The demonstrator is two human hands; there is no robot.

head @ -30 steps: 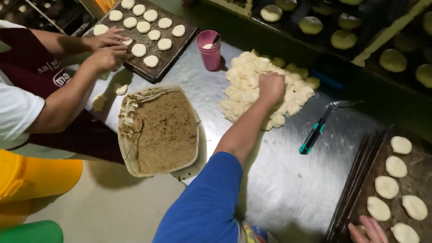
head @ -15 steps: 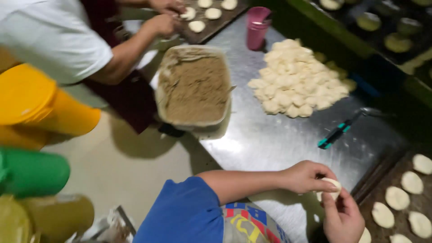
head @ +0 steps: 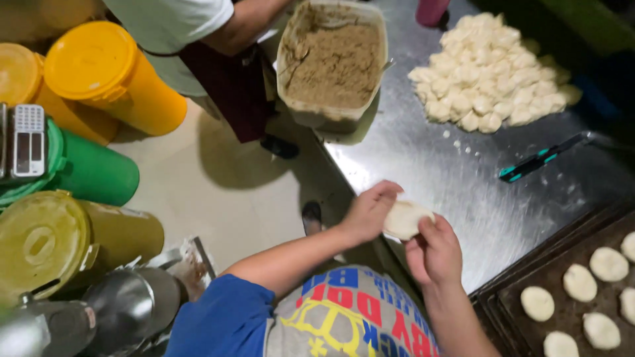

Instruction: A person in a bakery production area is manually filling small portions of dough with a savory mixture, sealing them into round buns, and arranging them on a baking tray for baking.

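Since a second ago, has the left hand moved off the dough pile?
Yes. The left hand has left the dough pile and come back toward the body, and now holds a dough piece with the right hand.

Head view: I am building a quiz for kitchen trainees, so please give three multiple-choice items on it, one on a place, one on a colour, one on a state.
1. Where does the rectangular tub of brown crumbly filling stand?
A. at the steel table's edge, left of the heap of pale dough pieces
B. on the dark baking tray
C. on the floor

2. What colour is the handle of the scraper tool on the steel table?
A. red
B. teal and black
C. white

3. What is the state of the flat pale dough round?
A. lying on the tray
B. pressed into the tub
C. held between both hands

Answers: 1 A, the tub sits at the table edge beside the heap. 2 B, the handle shows teal on black. 3 C, the left hand and right hand grip it above the table edge.
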